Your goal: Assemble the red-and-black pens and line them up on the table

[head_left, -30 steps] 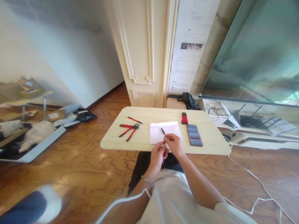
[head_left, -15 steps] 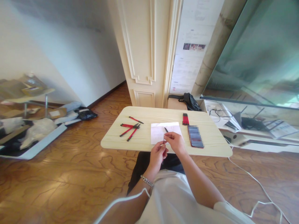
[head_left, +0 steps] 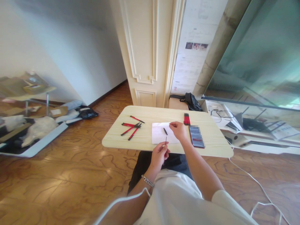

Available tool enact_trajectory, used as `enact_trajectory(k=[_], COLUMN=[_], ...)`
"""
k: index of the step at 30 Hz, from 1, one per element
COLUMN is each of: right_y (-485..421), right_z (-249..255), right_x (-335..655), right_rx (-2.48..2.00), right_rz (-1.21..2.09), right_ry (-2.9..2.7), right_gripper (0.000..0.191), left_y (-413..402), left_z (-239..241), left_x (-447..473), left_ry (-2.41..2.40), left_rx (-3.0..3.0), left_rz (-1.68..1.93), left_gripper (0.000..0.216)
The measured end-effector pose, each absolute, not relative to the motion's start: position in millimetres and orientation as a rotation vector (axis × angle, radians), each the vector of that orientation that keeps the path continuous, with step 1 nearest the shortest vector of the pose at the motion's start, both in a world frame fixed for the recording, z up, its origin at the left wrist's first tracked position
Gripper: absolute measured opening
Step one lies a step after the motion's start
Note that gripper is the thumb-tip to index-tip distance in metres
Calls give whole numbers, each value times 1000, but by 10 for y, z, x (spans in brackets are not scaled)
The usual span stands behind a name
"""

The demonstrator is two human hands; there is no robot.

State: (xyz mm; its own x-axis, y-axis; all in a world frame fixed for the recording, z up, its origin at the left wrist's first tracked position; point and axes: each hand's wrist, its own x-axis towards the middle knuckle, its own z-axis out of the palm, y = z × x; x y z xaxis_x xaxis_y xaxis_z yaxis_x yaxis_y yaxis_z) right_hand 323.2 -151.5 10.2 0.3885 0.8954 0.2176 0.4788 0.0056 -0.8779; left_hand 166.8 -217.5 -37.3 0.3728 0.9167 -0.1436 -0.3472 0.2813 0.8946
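Note:
My left hand (head_left: pixel 159 155) is closed in a pinch near the table's front edge, around a thin dark pen refill (head_left: pixel 166 140) that stands up out of the fingers. Over the right part of a white sheet of paper (head_left: pixel 157 134) is my right hand (head_left: pixel 179 130), thumb and fingertips pressed together. Whatever it pinches is too small to make out. Between the two hands a short black pen part (head_left: pixel 165 131) lies on the paper. Several red and black pens (head_left: pixel 133 133) lie loosely crossed left of the sheet. More such pens (head_left: pixel 187 119) sit side by side at its right.
A phone (head_left: pixel 197 137) with a blurred screen lies on the pale table (head_left: pixel 117 137), close to my right forearm. A white cable (head_left: pixel 253 179) hangs beyond the table's right end. Behind stand a panelled door (head_left: pixel 140 40) and a black bag (head_left: pixel 192 101).
My right hand has drawn away from my left, up and to the right. The refill's upper end and the black pen part now show more. My left hand keeps its pinch.

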Motion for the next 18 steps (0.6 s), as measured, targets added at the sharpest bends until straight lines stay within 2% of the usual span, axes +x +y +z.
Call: enact_trajectory(k=[3, 9, 14, 18], right_y=[-1432, -1422, -1482, -1733], right_z=[-22, -245, -215, -147], right_x=[3260, 3141, 3150, 3132], right_rx=[-1870, -2067, -1933, -1692], right_rz=[405, 266, 352, 546], right_ry=[-1425, -1564, -1469, -1316], right_gripper=[19, 21, 19, 27], left_y=[-2164, -2155, -2145, -2147], left_z=[-370, -364, -375, -394], left_x=[1653, 1620, 1609, 1620], left_ry=[783, 803, 807, 780], left_rx=[902, 887, 862, 871], left_rz=[977, 968, 971, 970], left_gripper=[46, 47, 50, 49])
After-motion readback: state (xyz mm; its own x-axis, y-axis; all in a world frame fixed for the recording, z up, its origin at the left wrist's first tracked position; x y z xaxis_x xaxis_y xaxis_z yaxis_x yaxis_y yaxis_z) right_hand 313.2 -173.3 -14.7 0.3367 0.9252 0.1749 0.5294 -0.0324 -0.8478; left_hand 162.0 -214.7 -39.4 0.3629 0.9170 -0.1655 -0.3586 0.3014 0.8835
